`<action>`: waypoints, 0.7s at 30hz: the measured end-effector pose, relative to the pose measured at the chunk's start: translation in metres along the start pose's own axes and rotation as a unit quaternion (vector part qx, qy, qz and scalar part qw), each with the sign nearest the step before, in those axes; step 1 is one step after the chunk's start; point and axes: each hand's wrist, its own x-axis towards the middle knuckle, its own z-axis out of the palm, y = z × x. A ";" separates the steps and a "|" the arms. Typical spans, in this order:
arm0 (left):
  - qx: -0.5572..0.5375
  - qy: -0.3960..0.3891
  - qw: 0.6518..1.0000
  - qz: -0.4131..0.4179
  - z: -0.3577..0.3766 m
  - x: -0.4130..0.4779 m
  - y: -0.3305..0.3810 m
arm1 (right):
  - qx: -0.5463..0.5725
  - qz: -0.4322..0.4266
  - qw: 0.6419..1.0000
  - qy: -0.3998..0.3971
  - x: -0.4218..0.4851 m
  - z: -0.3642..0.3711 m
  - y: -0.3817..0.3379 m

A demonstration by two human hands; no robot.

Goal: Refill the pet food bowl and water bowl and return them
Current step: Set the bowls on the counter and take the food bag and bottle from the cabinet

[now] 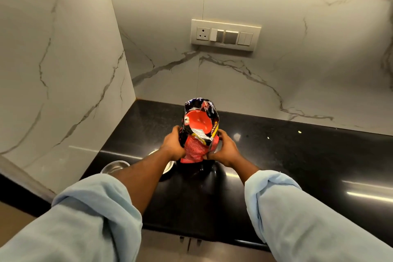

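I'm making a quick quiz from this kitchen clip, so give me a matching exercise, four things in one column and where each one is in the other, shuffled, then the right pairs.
Things:
1. food bag
2. steel bowl
3. switch panel
4. countertop

Places or states:
A. mounted on the marble back wall
B. black and glossy, running along the wall
C. held upright between the left hand and the right hand, top open
D. on the counter, partly hidden behind the left forearm

Pairs: 1-C, 2-D, 3-A, 4-B
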 end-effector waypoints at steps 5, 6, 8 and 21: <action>-0.004 0.013 0.999 0.040 -0.020 -0.025 0.008 | -0.056 0.006 0.998 0.028 -0.039 -0.017 -0.040; -0.002 0.018 0.998 0.052 -0.025 -0.031 0.011 | -0.072 0.003 0.997 0.038 -0.046 -0.019 -0.047; 0.003 0.032 0.997 0.072 -0.031 -0.040 0.016 | -0.094 -0.005 0.994 0.055 -0.058 -0.024 -0.059; 0.060 0.112 0.966 0.226 -0.068 -0.090 0.070 | -0.112 -0.040 0.983 0.143 -0.129 -0.080 -0.112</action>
